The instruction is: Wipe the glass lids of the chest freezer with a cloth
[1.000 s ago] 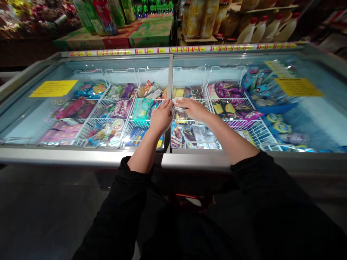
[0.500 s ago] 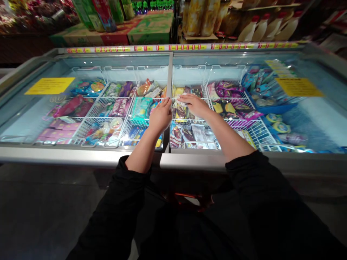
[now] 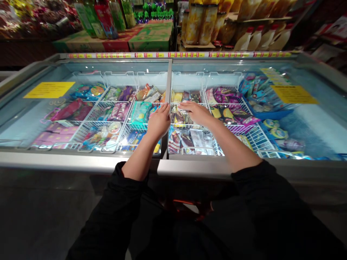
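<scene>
The chest freezer's glass lid [image 3: 187, 76] lies under both of my hands. My left hand [image 3: 159, 121] rests flat beside the metal centre divider [image 3: 169, 79], its fingers stretched and nothing visible in them. My right hand [image 3: 197, 112] lies palm down on the glass just right of the divider. Under its fingertips a small white cloth or tissue [image 3: 182, 109] shows only in part. Through the glass, wire baskets [image 3: 252, 139] hold packaged ice creams, among them a teal pack [image 3: 140, 112] and purple wrappers [image 3: 226, 94].
Yellow notices [image 3: 48, 89] are stuck on the glass at both sides. A strip of price tags [image 3: 187, 55] runs along the far edge. Behind stand cartons [image 3: 150, 36], green bottles [image 3: 86, 20], filled jars [image 3: 207, 25] and red-capped jugs [image 3: 244, 39].
The view has tilted slightly, so the freezer sits lower in the picture. Both hands stay near the divider. Less of the white cloth or tissue shows under my right fingers.
</scene>
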Available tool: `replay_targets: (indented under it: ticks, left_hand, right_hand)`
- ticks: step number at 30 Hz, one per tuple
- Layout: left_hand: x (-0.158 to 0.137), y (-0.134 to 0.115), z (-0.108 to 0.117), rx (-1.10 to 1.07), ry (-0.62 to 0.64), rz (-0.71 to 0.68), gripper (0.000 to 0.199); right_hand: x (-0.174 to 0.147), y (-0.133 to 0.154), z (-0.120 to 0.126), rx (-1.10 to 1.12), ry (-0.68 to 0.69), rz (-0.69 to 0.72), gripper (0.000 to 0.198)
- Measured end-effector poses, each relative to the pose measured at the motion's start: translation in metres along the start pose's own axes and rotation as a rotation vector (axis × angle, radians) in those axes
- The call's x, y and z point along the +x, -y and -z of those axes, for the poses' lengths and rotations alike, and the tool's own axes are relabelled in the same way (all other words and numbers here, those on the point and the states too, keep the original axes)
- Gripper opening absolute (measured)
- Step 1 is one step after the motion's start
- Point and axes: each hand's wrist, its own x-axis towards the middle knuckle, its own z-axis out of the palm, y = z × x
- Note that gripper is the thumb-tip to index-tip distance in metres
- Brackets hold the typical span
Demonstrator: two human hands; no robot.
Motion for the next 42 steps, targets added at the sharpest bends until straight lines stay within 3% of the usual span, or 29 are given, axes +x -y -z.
replay_targets:
  ticks: [3,6,11,15,20,28,33,37,42]
  left_hand:
    - [0.001,0.003,0.001,-0.013,0.0,-0.006,0.065]
    - [0.001,0.007,0.003,-0.025,0.011,-0.031,0.062]
    - [-0.001,0.012,0.008,-0.025,0.073,-0.071,0.06]
    - [-0.002,0.012,0.011,-0.023,0.091,-0.088,0.061]
    - [-0.004,0.01,0.012,-0.005,0.074,-0.095,0.06]
    - [-0.009,0.005,0.01,0.035,0.066,-0.092,0.061]
    - [-0.01,0.0,0.011,0.032,0.068,-0.074,0.064]
    - [-0.01,-0.001,0.012,0.031,0.072,-0.065,0.063]
    - [-0.01,0.002,0.008,0.025,0.048,-0.076,0.062]
  right_hand:
    - [0.009,0.017,-0.01,0.001,0.033,0.038,0.068]
    - [-0.007,0.027,-0.008,0.018,0.126,0.109,0.07]
    - [-0.036,0.015,0.01,0.058,0.199,0.12,0.073]
    - [-0.013,0.01,0.005,0.038,0.161,0.061,0.068]
    - [0.01,0.026,-0.012,-0.014,0.098,0.037,0.066]
    - [-0.046,0.028,0.0,0.007,0.164,0.127,0.065]
    - [-0.014,0.012,-0.004,-0.031,0.076,0.048,0.064]
    - [0.022,0.017,-0.013,-0.071,0.025,-0.037,0.066]
    - [0.003,0.026,-0.01,-0.019,0.123,0.067,0.068]
